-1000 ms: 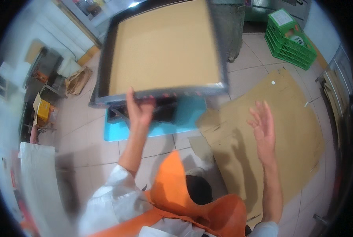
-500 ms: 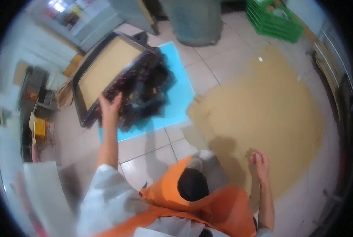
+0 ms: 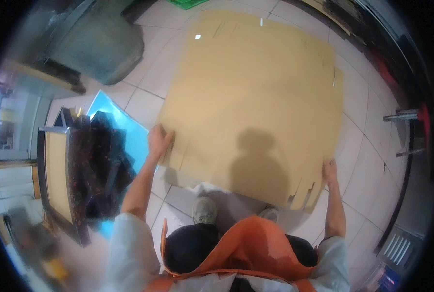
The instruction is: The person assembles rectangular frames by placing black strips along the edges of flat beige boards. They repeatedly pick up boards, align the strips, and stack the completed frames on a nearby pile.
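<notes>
A large flat sheet of brown cardboard (image 3: 256, 92), with slits and notches along its edges, spreads out in front of me. At its left edge my left hand (image 3: 160, 139) is closed, fingers curled over the board. My right hand (image 3: 330, 173) grips the opposite edge, near the notched corner. The shadow of my head and shoulders falls on the sheet. To the left of my left arm stands a dark frame (image 3: 71, 180) with a tan panel (image 3: 58, 170) inside, beside a jumbled pile of dark, red-flecked pieces (image 3: 102, 170).
Under the dark pile lies a bright blue sheet (image 3: 129, 129) on the tiled floor (image 3: 363, 194). A big grey-green bin (image 3: 100, 48) is at the far left, and part of a green crate (image 3: 187, 3) shows beyond the cardboard. Metal legs (image 3: 404, 115) stick out at the right.
My left hand has let go of the dark frame and moved right to the cardboard's left edge. My right hand has shifted to its right edge. The view has turned right.
</notes>
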The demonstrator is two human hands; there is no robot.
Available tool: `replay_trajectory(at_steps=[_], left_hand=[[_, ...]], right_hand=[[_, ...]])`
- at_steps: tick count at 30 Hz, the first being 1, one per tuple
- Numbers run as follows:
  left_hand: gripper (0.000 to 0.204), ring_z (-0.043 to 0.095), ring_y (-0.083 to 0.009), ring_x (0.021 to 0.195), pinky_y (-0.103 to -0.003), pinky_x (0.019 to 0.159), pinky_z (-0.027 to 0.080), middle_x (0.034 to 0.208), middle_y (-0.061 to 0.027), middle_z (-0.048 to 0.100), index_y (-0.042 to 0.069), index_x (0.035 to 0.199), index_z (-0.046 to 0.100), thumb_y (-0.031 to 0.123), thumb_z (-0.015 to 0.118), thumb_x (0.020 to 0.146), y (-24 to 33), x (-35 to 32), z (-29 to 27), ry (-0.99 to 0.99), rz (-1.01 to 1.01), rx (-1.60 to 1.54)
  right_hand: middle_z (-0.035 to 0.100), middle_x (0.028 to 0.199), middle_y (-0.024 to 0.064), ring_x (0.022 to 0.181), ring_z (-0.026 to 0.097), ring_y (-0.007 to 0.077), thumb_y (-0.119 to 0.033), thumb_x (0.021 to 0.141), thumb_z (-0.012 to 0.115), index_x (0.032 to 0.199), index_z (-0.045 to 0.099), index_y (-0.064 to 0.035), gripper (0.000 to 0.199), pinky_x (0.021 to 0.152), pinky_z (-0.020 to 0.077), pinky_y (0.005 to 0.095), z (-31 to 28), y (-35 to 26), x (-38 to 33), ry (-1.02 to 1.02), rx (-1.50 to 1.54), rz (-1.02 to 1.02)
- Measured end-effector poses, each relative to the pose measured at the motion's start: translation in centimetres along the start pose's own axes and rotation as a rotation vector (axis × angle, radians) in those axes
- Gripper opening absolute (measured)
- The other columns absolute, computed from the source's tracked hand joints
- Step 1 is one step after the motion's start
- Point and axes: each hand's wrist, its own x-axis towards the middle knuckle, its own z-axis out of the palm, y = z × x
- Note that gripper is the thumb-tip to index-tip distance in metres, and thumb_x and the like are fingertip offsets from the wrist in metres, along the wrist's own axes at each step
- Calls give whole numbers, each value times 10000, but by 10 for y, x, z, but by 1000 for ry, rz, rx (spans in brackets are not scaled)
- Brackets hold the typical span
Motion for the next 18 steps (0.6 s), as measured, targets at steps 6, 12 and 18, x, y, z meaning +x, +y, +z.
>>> replay_trajectory(at_steps=[6, 12, 18], left_hand=[[489, 514, -343, 936, -401, 832, 415, 977, -202, 540, -34, 1055, 503, 341, 620, 764, 33, 14, 25, 32, -191, 33], [421, 556, -240, 934, -363, 804, 450, 990, -148, 578, -15, 1080, 526, 260, 628, 778, 37, 3, -23, -45, -366, -311], [474, 558, -181, 946, -327, 784, 470, 1065, -97, 577, 4, 1177, 490, 211, 642, 778, 32, -31, -80, -612, -467, -839]], right_hand=[[410, 1322, 145, 1189, 406, 236, -279, 885, 509, 1377, 244, -36, 610, 966, 339, 320, 4, -10, -26, -8, 254, 109], [493, 1210, 100, 1076, 476, 180, -182, 863, 538, 1278, 394, -35, 464, 903, 385, 300, -27, -16, -21, 7, 599, 166], [584, 977, 40, 878, 549, 138, -84, 835, 562, 1071, 518, -28, 246, 803, 439, 275, -51, -14, -14, -67, 805, 140]])
